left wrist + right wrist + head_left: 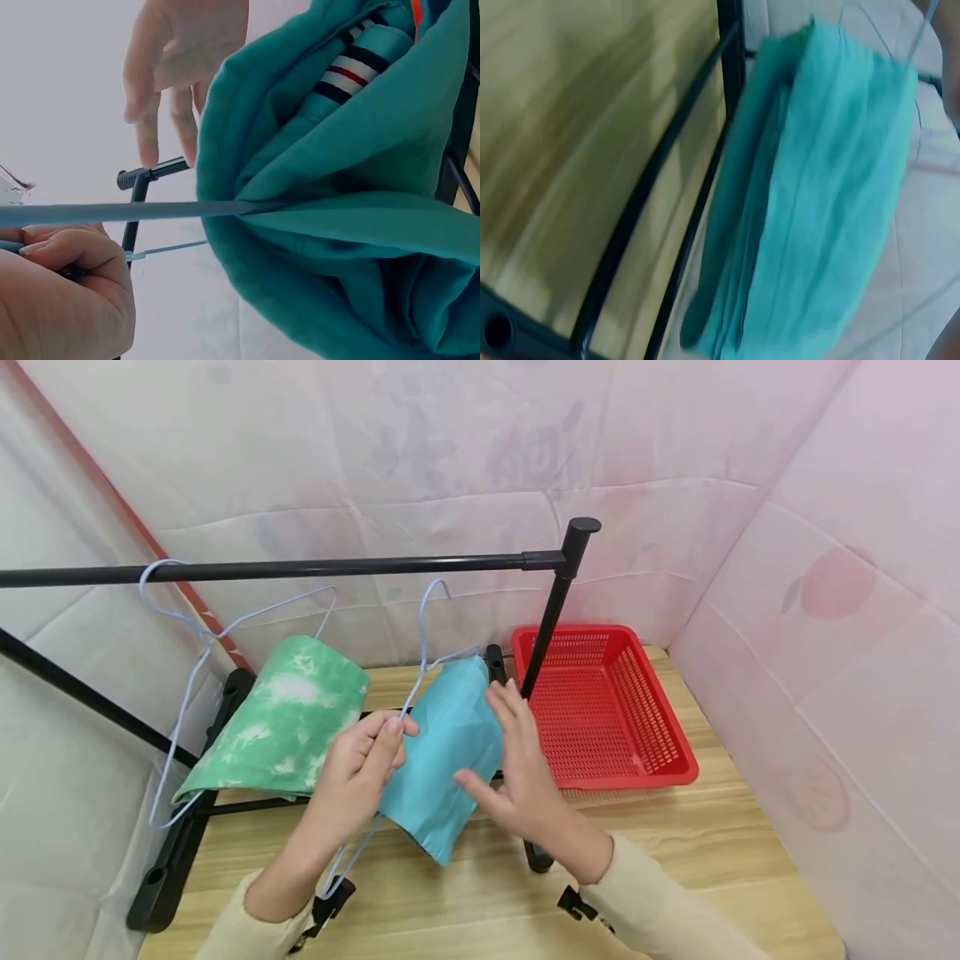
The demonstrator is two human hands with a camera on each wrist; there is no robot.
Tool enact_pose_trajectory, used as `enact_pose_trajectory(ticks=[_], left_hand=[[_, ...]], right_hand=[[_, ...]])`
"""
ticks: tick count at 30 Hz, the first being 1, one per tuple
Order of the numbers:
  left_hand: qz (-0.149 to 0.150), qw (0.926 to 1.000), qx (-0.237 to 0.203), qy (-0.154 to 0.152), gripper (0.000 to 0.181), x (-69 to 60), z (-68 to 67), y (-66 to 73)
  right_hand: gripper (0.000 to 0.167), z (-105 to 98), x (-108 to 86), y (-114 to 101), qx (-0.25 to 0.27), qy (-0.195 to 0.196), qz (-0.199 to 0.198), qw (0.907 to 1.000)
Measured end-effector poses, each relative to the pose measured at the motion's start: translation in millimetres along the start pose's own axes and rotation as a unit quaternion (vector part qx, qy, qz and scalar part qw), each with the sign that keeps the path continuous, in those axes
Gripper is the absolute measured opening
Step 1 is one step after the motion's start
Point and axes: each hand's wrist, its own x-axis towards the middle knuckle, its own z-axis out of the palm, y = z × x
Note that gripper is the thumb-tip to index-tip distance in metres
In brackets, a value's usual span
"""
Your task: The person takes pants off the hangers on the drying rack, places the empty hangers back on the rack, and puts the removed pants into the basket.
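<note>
Now, hanger (424,665): prob at straightening stage, blue cloth (442,752) draped on it
Black rail (337,567): next move likely calls for getting hanger's hook (435,582) over it
L hand (356,777): fingers pinching hanger wire, hook above them
R hand (519,781): fingers loose, gripping nothing; contact w/ cloth unclear
Cloth: btwn L & R fingers

Printed fabric walls (465,460) around a wood-grain table (712,852) suggest a small curtained-off booth.
</note>
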Motion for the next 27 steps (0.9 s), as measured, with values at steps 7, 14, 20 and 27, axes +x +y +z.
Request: enact_pose_trajectory(ticks=[7,14,20,27], left_hand=[[0.002,1.0,-0.004,0.003,0.028,-0.2,6.6,-1.0],[0.005,0.9998,-0.012,0.016,0.03,1.7,12.5,-4.1],[-0.006,0.9992,-0.027,0.029,0.031,1.8,20.0,-6.1],[-0.004,0.9981,-0.047,0.039,0.033,2.3,27.7,-5.6]], right_hand=[[0.108,20.8,-11.9,-16.1,-0.028,-0.057,-0.025,0.9977],[0.125,32.7,-19.1,-25.7,-0.045,-0.122,-0.012,0.9914],[0.125,45.3,-27.0,-30.7,-0.117,-0.161,-0.013,0.98],[0.092,56.8,-31.1,-33.4,-0.137,-0.132,-0.024,0.9814]])
